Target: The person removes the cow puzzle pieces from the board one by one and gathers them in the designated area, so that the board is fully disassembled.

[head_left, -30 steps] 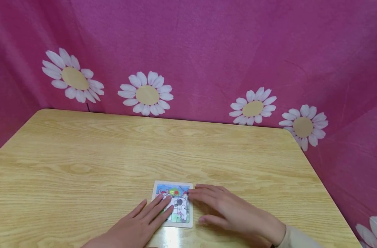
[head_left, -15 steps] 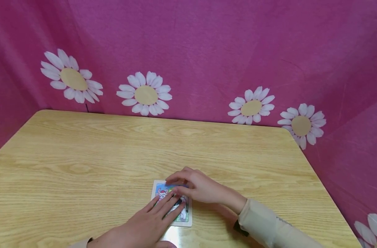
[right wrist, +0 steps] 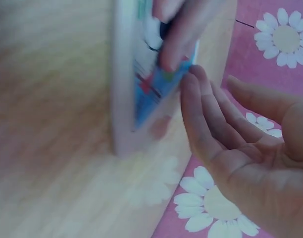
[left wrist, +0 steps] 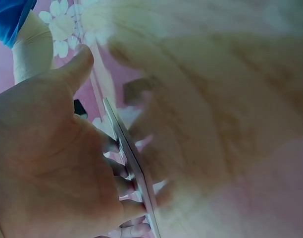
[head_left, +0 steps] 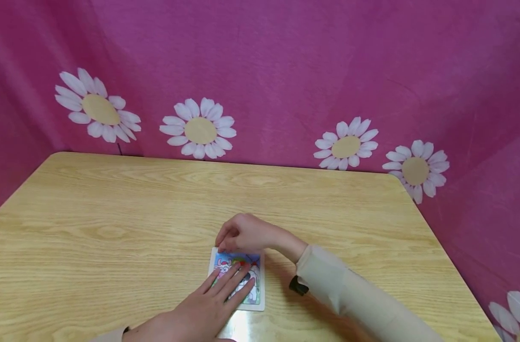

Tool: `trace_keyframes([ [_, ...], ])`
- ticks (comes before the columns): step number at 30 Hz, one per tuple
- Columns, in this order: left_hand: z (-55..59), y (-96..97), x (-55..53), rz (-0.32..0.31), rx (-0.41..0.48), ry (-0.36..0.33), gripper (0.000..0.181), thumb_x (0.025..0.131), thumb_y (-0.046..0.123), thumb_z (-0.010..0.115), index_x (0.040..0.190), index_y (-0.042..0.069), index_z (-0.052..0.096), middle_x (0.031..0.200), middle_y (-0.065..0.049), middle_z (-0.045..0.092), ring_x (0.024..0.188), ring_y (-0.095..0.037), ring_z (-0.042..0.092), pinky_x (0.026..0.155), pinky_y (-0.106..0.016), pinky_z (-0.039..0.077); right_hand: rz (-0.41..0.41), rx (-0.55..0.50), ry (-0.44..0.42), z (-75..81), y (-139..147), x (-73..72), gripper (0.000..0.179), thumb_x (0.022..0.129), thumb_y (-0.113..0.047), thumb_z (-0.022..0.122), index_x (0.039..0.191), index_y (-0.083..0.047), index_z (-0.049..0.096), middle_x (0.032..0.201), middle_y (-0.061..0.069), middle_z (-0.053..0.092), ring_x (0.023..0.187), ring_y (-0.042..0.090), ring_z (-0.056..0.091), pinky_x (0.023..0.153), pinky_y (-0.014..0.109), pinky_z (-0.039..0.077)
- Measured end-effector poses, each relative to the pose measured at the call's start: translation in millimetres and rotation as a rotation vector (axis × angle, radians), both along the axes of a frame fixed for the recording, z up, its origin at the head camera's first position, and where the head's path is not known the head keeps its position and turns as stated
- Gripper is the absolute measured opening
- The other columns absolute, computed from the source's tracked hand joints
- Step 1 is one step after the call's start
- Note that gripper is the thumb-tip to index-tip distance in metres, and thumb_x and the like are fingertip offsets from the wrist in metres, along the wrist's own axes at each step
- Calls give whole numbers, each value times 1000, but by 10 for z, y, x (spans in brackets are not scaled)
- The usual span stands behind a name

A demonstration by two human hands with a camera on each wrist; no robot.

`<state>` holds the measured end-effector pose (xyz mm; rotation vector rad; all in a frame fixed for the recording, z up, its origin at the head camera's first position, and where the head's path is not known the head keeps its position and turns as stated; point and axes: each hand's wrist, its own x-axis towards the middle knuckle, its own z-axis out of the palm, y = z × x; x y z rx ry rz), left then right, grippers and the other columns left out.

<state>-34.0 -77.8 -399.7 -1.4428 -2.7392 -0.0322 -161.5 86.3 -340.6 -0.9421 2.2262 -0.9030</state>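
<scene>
A small square jigsaw puzzle (head_left: 254, 298) with a cow picture and a pale frame lies on the wooden table. My left hand (head_left: 200, 308) rests flat on it, fingers straight and spread over the picture, hiding part of the cow. At the puzzle's far edge is my right hand (head_left: 247, 232), bent over the far-left corner. The right wrist view has this right hand (right wrist: 245, 144) with gently bent fingers at the puzzle's edge and the thumb apart, nothing gripped between them. In the left wrist view the puzzle (left wrist: 131, 163) appears edge-on beneath the fingers of my left hand (left wrist: 57, 153).
The wooden table (head_left: 114, 209) extends to the left, right and far side of the puzzle. Behind it hangs a magenta cloth (head_left: 268, 95) with large white flowers. A dark object (head_left: 298, 286) sits at my right wrist, below the sleeve.
My right hand has moved left and away from me, from the puzzle's right side to its far edge. My left hand has shifted slightly right over the picture and stays on it.
</scene>
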Motion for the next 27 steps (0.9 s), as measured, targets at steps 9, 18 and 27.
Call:
trace_keyframes([
  [9,2,-34,-23,7,27,-114,96,90,74,38,154,3,25,158,-21,22,145,-33,24,107,-52,34,-50,-15,-249,-32,-88,-148,13,94,1,60,99,7,71,89,12,73,80,17,70,76,28,56],
  [18,13,-35,-28,11,30,-137,95,90,73,39,154,3,25,159,-21,20,146,-34,21,107,-53,33,-69,-44,-298,-35,-83,-177,13,92,0,64,100,8,71,87,11,73,77,13,67,75,28,55],
  [27,19,-28,-31,19,24,-163,95,90,73,39,154,4,24,159,-19,20,146,-33,21,107,-53,33,-91,-63,-301,-83,-116,-119,12,86,5,70,98,8,71,80,10,72,71,8,65,71,24,54],
])
